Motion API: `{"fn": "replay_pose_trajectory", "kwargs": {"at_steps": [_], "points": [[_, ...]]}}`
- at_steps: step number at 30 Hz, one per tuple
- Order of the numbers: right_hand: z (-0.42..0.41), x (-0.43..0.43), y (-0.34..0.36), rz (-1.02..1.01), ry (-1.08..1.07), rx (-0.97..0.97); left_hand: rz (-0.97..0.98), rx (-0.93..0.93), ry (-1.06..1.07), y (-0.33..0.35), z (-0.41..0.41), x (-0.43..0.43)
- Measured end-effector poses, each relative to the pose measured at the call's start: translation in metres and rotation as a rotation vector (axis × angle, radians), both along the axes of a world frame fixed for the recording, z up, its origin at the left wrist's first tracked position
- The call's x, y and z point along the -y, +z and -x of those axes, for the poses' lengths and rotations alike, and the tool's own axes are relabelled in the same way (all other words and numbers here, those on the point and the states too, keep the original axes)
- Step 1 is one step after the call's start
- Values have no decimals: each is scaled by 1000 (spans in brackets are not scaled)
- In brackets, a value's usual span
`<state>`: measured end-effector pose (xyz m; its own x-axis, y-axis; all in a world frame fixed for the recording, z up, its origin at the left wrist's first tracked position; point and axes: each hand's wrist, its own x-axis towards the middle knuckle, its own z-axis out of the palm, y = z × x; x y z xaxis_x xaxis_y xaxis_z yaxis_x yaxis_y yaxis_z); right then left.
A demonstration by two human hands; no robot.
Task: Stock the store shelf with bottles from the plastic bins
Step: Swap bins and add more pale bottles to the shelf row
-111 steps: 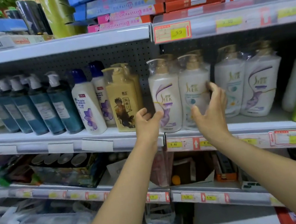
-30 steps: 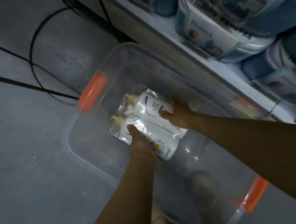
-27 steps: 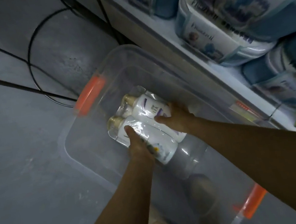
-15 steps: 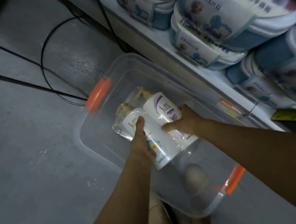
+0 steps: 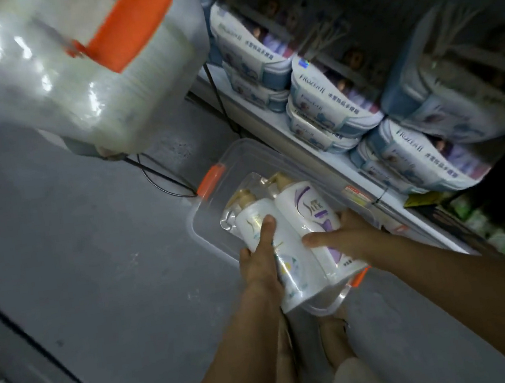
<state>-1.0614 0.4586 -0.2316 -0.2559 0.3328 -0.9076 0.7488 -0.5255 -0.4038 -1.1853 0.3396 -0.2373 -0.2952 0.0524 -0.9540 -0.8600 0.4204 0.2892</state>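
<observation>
"White bottles (image 5: 286, 241)! Who is holding them?"

"A person is gripping both, wrapped together, just over the clear bin (image 5: 200, 230). The left hand (image 5: 260, 261) is curling round one side, and the right hand (image 5: 340, 237) round the other."

"What is coming next?"

"Probably standing them up on the shelf (image 5: 334, 164), holding tight so nothing is slipping."
</observation>
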Motion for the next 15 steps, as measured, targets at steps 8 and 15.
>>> {"fn": "replay_pose_trajectory", "kwargs": {"at_steps": [8,15], "points": [[9,-1,135,-89,-19,-43,-97,-82,-18,133,9,-2],[8,3,254,-190,-31,-140,-230,-145,-56,243,16,3]]}}
